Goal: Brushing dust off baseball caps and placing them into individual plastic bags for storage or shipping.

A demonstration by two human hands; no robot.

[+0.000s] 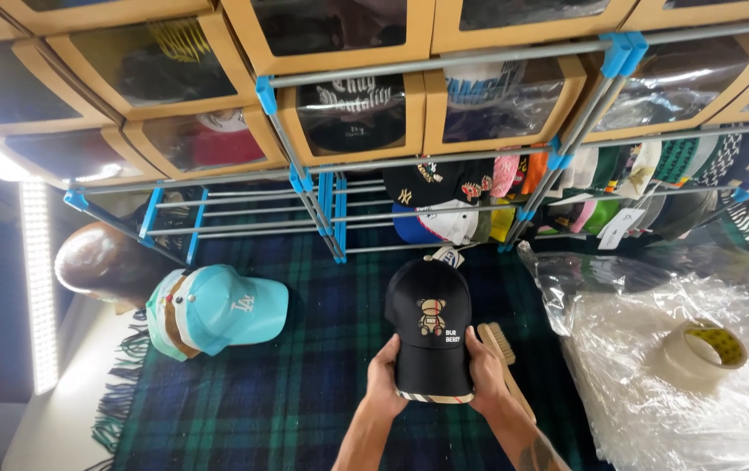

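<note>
Two hands are meeting on one black cap (431, 327) in the head view, the only view there is: the left hand (385, 377) is closing around the left edge of the brim and the right hand (485, 371) around the right edge, fingers curled under and thumbs lying on top, so both grips are closed on the brim and nothing else. The cap is being held low in the middle of the picture, just above a dark green and blue plaid blanket (305, 384), crown pointing away from the person. To hold it well, the person is probably best keeping the pressure on the stiff brim and off the soft crown, so the small stitched bear on the front is not getting creased. The cloth looks matte and firm, with a checked band showing under the brim. A wooden brush (503, 358) with pale bristles is lying just beside the right hand. A turquoise cap (222, 307) is resting well to the left on the blanket, which is ending in a fringe. At the right, crinkled clear plastic sheeting (671, 384) is carrying a roll of tape (708, 347). Behind, a metal rack (322, 205) with blue joints is bearing cardboard boxes (353, 118) with clear windows, and more caps are crowding its right half.
</note>
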